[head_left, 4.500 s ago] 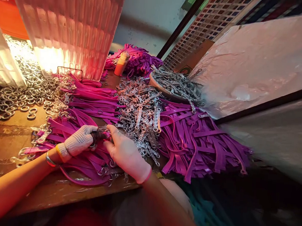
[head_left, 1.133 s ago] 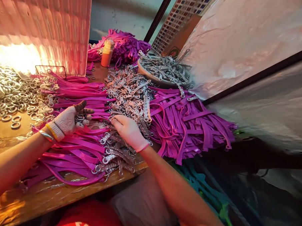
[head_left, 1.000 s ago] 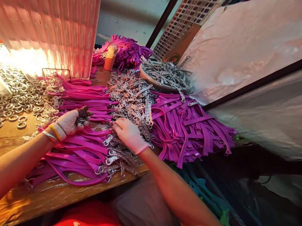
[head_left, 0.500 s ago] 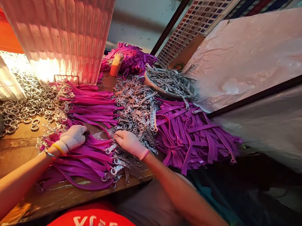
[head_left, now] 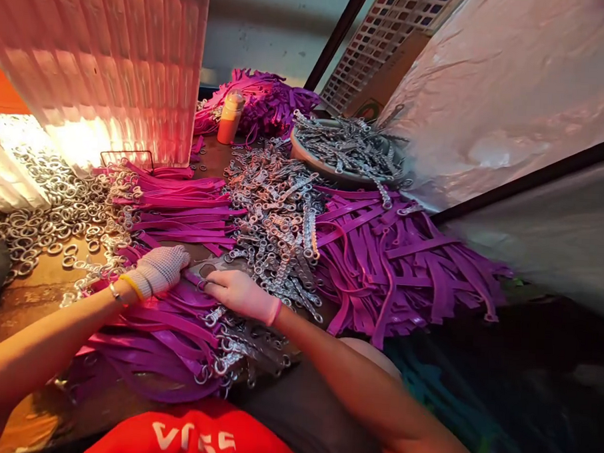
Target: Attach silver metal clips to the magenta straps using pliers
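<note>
My left hand (head_left: 160, 271), in a white dotted knit glove, is closed on a purple strap (head_left: 193, 279) whose end points to the right. In a thin pale glove, my right hand (head_left: 241, 294) pinches a small metal fitting (head_left: 201, 284) against that strap end; the fingers partly hide it. Below both hands lies a bundle of purple straps (head_left: 162, 334) with metal fittings (head_left: 236, 350) on their right ends. A loose heap of silvery metal fittings (head_left: 277, 219) spreads just beyond my right hand. Another row of purple straps (head_left: 182, 211) lies beyond my left hand.
Metal rings (head_left: 56, 229) cover the table's left side, by a lit translucent corrugated panel (head_left: 123, 65). A basin (head_left: 305, 156) heaped with metal fittings stands behind a purple strap pile (head_left: 400, 264). An orange bottle (head_left: 230, 120) stands farther back. Plastic sheeting (head_left: 512, 95) hangs at right.
My right hand has moved left from the edge of the fittings heap to the strap end. My left hand has shifted slightly right, and the strap end now shows between both hands.
</note>
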Demonstrator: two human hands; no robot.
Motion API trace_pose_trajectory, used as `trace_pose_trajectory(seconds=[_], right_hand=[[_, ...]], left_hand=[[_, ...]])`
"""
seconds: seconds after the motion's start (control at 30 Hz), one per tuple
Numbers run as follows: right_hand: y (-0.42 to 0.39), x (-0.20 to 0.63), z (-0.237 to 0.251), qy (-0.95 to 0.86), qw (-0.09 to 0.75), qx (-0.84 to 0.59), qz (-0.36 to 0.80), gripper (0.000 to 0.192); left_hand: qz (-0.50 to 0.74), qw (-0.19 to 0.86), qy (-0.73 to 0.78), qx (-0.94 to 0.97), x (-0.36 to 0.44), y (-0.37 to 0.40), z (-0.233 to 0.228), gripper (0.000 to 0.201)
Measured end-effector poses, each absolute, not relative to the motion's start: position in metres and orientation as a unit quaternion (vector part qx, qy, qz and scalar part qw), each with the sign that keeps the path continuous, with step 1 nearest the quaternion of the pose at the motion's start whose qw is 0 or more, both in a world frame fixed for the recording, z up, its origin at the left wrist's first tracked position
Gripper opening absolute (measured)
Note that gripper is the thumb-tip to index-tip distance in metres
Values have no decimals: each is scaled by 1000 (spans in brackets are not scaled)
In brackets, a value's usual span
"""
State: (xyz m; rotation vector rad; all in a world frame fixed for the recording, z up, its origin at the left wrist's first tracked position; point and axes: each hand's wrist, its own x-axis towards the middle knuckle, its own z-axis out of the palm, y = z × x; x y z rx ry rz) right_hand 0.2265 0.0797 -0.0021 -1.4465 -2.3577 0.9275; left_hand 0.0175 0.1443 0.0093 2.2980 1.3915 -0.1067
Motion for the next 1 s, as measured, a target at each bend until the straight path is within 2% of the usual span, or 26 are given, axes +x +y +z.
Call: trace_pose_trajectory(seconds=[0.07,0.17,0.23,0.37,0.4,0.47,0.6,0.8,0.9,1.0], right_hand=[[76,230,0,-808,145,-496,283,23],[71,240,13,-810,193,-502,235,23],[69,245,26,-806,205,-507,226,23],[64,246,49,-798,187,-526,226,20],[61,244,51,-795,181,-533,228,19],[54,242,52,-783,184,-547,232,18],[43,243,37,-735,249,-578,252,19],[53,252,18,-674,282,-621,285,20],[55,250,16,-666,270,-637,279,24],[54,245,15,-667,254,-646,269,27]], left_hand=[[-53,242,530,811,2,145,13,18],[-32,316,552,771,-24,143,21,16],[46,402,559,724,-28,145,26,18],[258,642,505,516,8,166,29,23],[268,658,494,501,22,174,27,22],[259,637,502,525,47,188,20,19],[230,510,551,619,79,211,-3,10],[145,334,561,743,94,213,-20,25],[116,293,540,780,96,212,-17,35],[105,288,517,799,95,216,-10,25]])
